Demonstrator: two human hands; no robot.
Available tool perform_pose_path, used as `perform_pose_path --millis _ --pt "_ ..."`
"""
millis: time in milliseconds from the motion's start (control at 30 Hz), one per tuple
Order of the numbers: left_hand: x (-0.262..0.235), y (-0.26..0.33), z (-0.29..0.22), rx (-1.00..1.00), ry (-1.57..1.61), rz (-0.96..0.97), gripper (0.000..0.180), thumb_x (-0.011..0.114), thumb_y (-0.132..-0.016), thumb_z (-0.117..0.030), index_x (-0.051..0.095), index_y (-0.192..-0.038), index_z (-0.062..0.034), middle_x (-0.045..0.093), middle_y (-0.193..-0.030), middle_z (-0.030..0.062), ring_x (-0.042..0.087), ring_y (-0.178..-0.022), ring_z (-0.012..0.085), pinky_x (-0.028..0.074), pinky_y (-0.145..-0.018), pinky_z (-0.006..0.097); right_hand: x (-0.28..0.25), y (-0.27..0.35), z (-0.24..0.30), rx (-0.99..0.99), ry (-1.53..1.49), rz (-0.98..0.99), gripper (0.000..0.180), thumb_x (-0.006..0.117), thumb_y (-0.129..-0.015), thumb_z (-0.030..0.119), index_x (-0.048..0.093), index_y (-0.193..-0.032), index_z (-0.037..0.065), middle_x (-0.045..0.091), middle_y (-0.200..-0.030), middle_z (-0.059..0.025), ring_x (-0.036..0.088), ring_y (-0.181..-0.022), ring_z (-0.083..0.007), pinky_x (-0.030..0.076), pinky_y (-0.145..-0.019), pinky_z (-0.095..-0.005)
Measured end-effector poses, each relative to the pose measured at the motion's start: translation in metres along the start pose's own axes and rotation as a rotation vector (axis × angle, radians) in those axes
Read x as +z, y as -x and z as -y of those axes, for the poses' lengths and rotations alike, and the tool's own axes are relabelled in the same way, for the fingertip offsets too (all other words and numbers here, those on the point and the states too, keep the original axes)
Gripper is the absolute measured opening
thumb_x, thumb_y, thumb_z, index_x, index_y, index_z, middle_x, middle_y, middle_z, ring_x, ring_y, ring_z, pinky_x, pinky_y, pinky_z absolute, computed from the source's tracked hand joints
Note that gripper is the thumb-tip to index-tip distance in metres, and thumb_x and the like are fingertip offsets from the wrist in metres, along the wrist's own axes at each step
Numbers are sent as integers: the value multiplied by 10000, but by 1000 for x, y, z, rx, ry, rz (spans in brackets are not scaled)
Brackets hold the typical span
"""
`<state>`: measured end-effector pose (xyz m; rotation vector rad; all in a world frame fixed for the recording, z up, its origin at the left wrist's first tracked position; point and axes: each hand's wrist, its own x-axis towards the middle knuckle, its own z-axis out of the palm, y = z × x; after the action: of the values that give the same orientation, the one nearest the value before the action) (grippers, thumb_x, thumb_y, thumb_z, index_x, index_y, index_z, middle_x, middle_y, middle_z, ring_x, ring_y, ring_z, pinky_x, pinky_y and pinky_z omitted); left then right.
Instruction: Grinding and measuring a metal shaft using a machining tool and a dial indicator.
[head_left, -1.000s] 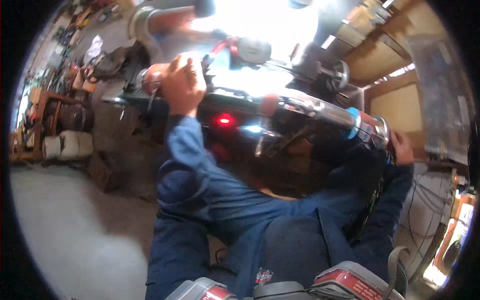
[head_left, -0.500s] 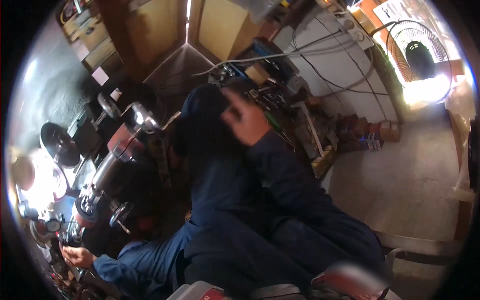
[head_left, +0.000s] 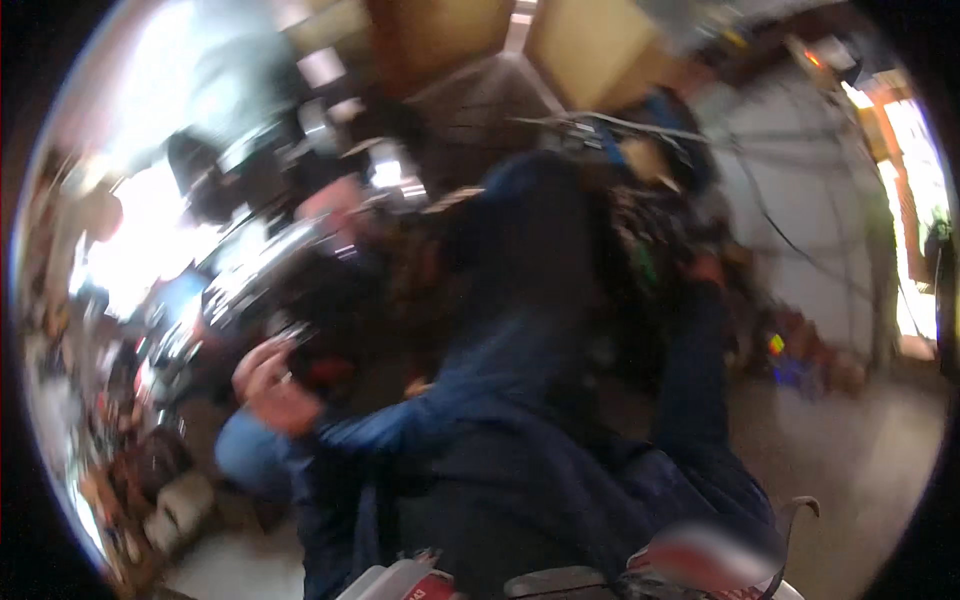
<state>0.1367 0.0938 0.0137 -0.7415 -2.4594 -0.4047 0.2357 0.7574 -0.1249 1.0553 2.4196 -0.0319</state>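
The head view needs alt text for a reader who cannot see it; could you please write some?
A person's left hand is near a shiny metal machine and the right hand is by dark clutter beside a pale wall. Blue clothing fills the middle; blur hides whether either hand holds anything.

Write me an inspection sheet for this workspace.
Surface: pale floor visible at lower right.
Things at hand: metal machine with a shiny bar, upper left, blurred.
Clutter: jumbled dark items near the right hand; reddish pile by the wall.
Hands: left hand near the machine, fingers bent; right hand in shadow. Grip unclear on both.
Cables: pale cable above the jumble; dark cable against the pale wall.
Surroundings: yellowish panels, bright opening at right.
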Motion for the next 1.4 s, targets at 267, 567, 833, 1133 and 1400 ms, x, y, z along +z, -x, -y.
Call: perform_pose_path --millis 267,567,833,1133,1400 --pt "14 -50 -20 240 527 -142 207 568 -895 -206 618 -953 -13 662 -958 156 677 -773 286 547 -673 381 32 -102 -117 -17 55 -179 544 602 -910 431 500 -1289 53 574 -1247 -168 630 -963 -291 503 -808 -395" --pt "51 -29 -13 -66 888 -55 213 682 -818 -59 611 -1010 0 659 -975 160 682 -810 295 555 -691 365 -124 129 144 -820 -1261 -166 657 641 -904 409 384 -1393 55 565 -1123 -59 552 -897 -144 466 -752 -267" --pt "39 -26 -58 -550 1711 -211 354 510 -987 -175 400 -1280 -9 475 -1367 214 472 -1286 291 349 -1081 383 -116 293 334 -1567 -633 -254 453 675 -822 153 499 -1224 43 520 -1228 -184 532 -1123 -335 412 -971 -430" --pt "-12 -24 50 -668 1057 -1029 477 504 -987 -405 359 -1284 -60 589 -1119 146 565 -1096 264 468 -938 400 -96 199 352 -1030 -497 -1109 496 456 -974 277 427 -1368 -23 491 -1334 -285 528 -1168 -429 410 -983 -472" --pt "-20 -7 103 -492 682 -1248 477 613 -947 -301 392 -1293 -58 535 -1203 158 542 -1135 263 452 -979 413 -170 208 369 -913 -237 -659 401 516 -920 313 595 -1248 95 659 -1106 -189 629 -998 -396 490 -847 -451"
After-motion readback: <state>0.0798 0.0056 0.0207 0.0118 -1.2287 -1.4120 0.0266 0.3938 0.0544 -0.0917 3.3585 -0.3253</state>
